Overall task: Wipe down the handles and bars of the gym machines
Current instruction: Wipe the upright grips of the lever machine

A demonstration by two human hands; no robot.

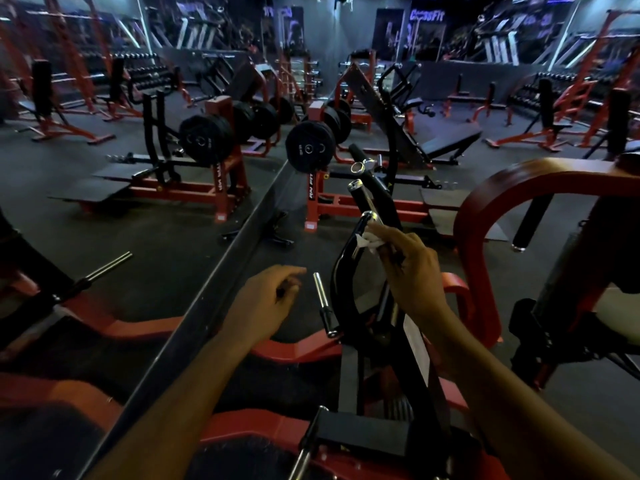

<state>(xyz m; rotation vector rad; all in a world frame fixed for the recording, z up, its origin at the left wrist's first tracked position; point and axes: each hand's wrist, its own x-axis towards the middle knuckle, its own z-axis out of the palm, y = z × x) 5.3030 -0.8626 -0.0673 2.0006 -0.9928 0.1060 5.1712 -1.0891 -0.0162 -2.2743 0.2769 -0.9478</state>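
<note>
A black curved handle bar (pixel 341 268) with a chrome tip rises from the red and black machine in front of me. My right hand (pixel 412 268) grips a white cloth (pixel 369 241) and presses it against the upper part of this handle. A second black handle (pixel 363 199) with a chrome end stands just behind it. My left hand (pixel 266 299) hovers to the left of the handle with fingers loosely curled, and I cannot make out anything in it. A short chrome weight peg (pixel 321 295) sticks up between the two hands.
A large wall mirror (pixel 145 188) runs along the left, reflecting the gym. Black weight plates (pixel 308 147) hang on a red machine ahead. A red curved frame (pixel 485 202) stands at the right, with a black roller pad (pixel 530 220) under it. Benches and dumbbell racks fill the back.
</note>
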